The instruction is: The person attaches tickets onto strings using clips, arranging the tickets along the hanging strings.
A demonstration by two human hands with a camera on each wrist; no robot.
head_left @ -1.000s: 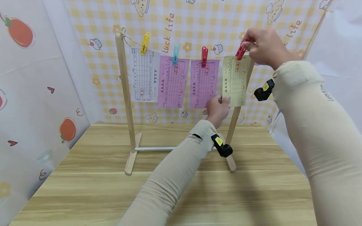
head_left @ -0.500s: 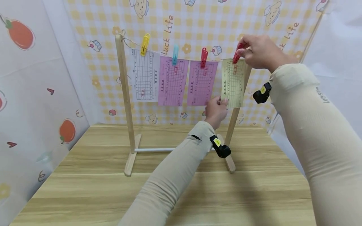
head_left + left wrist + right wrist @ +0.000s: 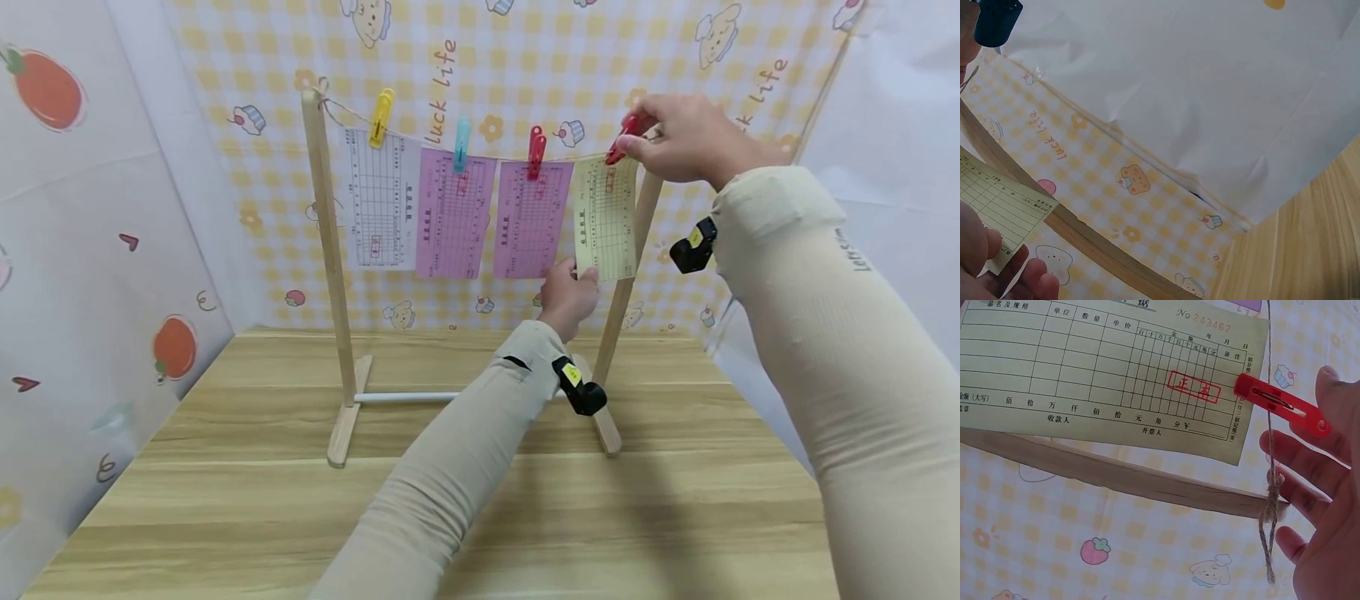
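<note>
My right hand (image 3: 686,137) pinches the red clothespin (image 3: 622,140) at the right end of the string, its thumb and index finger on the handle end. In the right wrist view this clothespin (image 3: 1279,403) lies across the string (image 3: 1270,356), its nose on the edge of the pale yellow receipt slip (image 3: 1110,375). Lower down, my left hand (image 3: 567,300) pinches that slip (image 3: 609,221) by its bottom left corner. The left wrist view shows the slip (image 3: 997,206) between thumb and fingers, the hand partly out of frame.
Left along the string hang two pink slips (image 3: 456,217) (image 3: 531,221) and a white slip (image 3: 381,204), held by another red clothespin (image 3: 536,154), a blue one (image 3: 461,146) and a yellow one (image 3: 382,119). Wooden posts (image 3: 327,242) stand on the wood-grain table (image 3: 225,500).
The yellow slip and its red clothespin have shifted left, towards the pink slip beside them. The clothespin leans more to the right. Both hands keep their hold, and the view has shifted slightly.
</note>
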